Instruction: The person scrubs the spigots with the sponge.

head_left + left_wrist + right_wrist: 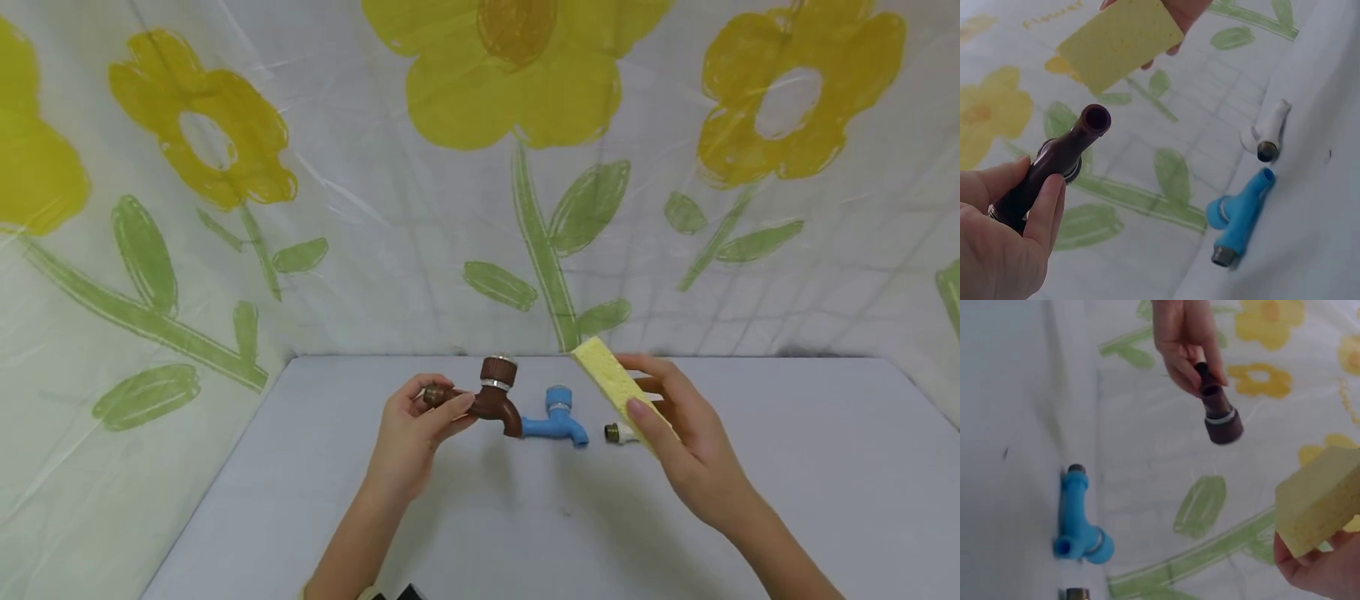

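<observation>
My left hand (411,433) grips a brown faucet (491,403) by its threaded inlet end, raised above the table with its knob upward and its spout toward the right. In my right hand (693,442) is a yellow sponge (618,383), pinched between thumb and fingers and tilted; it is apart from the brown faucet. A blue faucet (557,423) lies on the table behind and between the hands. To its right is a white faucet (621,432), mostly hidden by the sponge and right hand in the head view; the left wrist view shows more of the white faucet (1270,132).
The pale table (525,533) meets a white sheet (420,292) painted with yellow flowers and green leaves, hanging at the back and left. A small dark object (408,592) shows by the left forearm at the bottom edge.
</observation>
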Tool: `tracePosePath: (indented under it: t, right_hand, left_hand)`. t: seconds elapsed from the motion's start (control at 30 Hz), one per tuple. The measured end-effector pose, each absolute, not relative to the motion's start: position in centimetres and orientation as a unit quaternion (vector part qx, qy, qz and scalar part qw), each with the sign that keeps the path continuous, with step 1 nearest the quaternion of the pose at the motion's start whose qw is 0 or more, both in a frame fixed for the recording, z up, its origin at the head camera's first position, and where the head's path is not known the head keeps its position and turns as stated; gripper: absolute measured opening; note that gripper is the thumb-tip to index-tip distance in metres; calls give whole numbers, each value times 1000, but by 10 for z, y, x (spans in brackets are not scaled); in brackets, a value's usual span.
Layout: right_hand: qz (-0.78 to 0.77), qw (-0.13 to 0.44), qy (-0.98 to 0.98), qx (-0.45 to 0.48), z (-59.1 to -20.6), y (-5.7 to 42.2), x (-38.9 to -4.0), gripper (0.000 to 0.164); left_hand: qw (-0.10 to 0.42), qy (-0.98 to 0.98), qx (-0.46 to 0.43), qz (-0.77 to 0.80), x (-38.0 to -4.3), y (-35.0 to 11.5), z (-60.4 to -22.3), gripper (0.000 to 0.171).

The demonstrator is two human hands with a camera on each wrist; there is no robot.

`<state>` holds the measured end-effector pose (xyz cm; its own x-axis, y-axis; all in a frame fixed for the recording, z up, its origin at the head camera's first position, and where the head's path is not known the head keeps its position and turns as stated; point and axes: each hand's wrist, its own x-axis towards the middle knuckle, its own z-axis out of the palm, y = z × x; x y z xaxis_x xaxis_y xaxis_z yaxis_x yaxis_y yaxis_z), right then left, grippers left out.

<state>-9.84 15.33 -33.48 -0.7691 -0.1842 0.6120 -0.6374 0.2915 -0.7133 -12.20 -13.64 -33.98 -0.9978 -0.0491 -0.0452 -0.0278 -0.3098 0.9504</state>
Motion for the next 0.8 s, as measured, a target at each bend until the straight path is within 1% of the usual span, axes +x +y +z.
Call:
tracePosePath:
  t: [0.1, 0.3, 0.43, 0.67, 0.8]
  right_hand:
    - [516, 209, -791, 255, -339, 162, -99, 49]
    - [492, 205, -820, 209, -346, 175, -101, 48]
    - [464, 220, -839, 180, -353, 187, -101, 47]
    - [418, 256, -860, 146, -368, 214, -104, 48]
    - [401, 264, -868, 125, -376, 228, -107, 46]
  left_hand:
    - [10, -580, 61, -812, -132, -144, -356, 18]
    - [10, -576, 81, -813, -146, -154, -381, 17]
    - [4, -579, 96, -810, -151, -156, -392, 19]
    - [9, -590, 144, -794, -155, -161, -408, 24]
    - [6, -597, 154, -787, -159, -163, -418, 25]
